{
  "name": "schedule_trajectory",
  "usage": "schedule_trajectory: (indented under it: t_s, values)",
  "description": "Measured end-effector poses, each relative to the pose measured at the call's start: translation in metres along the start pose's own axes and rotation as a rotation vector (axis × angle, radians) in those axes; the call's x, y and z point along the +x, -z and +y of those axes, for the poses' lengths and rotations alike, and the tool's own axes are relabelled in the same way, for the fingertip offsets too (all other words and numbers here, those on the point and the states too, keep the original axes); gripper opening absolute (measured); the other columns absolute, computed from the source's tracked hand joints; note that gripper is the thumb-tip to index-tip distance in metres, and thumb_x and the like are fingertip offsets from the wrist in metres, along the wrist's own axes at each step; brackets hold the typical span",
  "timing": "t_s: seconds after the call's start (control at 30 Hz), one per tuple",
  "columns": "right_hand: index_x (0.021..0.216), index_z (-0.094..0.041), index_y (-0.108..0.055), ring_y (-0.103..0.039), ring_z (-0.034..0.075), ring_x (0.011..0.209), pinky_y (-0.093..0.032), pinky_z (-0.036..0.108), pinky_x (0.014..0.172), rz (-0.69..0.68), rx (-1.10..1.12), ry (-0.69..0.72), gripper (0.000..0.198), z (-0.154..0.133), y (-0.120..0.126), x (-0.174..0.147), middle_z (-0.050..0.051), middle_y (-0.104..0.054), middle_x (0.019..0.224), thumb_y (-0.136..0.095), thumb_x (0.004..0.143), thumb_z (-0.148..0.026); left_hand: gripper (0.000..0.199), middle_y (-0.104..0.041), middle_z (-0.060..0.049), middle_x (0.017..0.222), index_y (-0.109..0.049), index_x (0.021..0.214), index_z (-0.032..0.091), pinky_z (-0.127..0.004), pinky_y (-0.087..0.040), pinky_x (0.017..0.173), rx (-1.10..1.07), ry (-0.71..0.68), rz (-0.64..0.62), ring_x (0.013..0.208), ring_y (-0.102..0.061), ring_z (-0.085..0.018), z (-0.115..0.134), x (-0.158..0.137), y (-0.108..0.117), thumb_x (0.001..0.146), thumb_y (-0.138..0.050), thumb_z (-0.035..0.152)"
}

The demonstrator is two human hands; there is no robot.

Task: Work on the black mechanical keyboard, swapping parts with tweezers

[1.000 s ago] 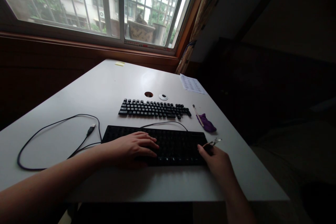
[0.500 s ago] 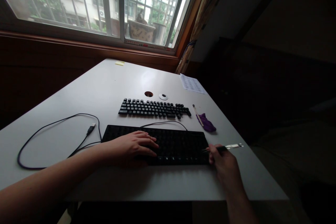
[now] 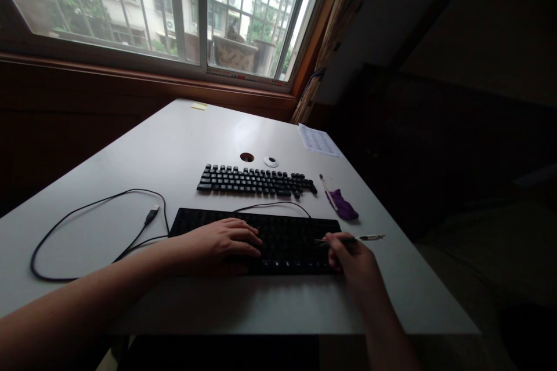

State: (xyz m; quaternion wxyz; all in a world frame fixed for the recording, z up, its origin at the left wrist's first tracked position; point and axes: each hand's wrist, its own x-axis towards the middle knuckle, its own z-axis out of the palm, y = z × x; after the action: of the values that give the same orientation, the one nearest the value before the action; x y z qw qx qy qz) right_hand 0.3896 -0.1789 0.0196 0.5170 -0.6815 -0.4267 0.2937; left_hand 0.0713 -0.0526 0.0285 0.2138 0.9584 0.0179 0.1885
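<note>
A black keyboard (image 3: pixel 285 237) lies near the table's front edge, mostly without its keycaps; a few keys show along its front row. My left hand (image 3: pixel 230 239) rests flat over its left half, fingers stretched out. Over the right end, my right hand (image 3: pixel 348 252) pinches a slim tool (image 3: pixel 369 237) with a pale metallic rear end. Its thin tip points left, just over the keyboard; contact cannot be made out. Behind the keyboard, loose black keycaps (image 3: pixel 252 180) stand in rows in a keyboard layout.
A white table (image 3: pixel 143 156) carries everything. A looped USB cable (image 3: pixel 56 217) lies left. A purple cloth (image 3: pixel 346 206) and a thin brush (image 3: pixel 327 191) lie right. Farther back are a cable hole (image 3: pixel 247 157), its white cover (image 3: pixel 271 162), a printed sheet (image 3: pixel 319 140) and a yellow note (image 3: pixel 199 106).
My right hand has moved left along the keyboard with the slim tool, whose tip now lies farther in from the right end. My left hand has stayed put.
</note>
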Motion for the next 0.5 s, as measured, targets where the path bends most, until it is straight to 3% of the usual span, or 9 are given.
schedule_trajectory:
  t_s: [0.27,0.5]
  values:
    - [0.086,-0.018,-0.063,-0.054,0.010,0.052,-0.041,0.020,0.047,-0.286,0.241,0.015,0.027,-0.032,-0.072,-0.001,-0.004,-0.057,0.061,-0.069,0.086,-0.044,0.029,-0.069,-0.009,0.112,-0.064,0.122,0.020,-0.033,-0.053,0.091,-0.075,0.262,0.216,0.102,-0.065,-0.022,0.000,0.001,0.001,0.096,-0.059,0.029]
    - [0.093,-0.020,-0.060,-0.056,0.011,0.056,-0.045,0.021,0.054,-0.483,0.343,0.048,0.017,-0.046,-0.107,-0.009,-0.004,-0.061,0.063,-0.063,0.091,-0.037,0.033,-0.069,-0.008,0.107,-0.062,0.122,0.017,-0.026,-0.054,0.080,-0.247,0.323,0.333,0.091,-0.068,-0.017,-0.002,0.001,0.000,0.090,-0.067,0.025]
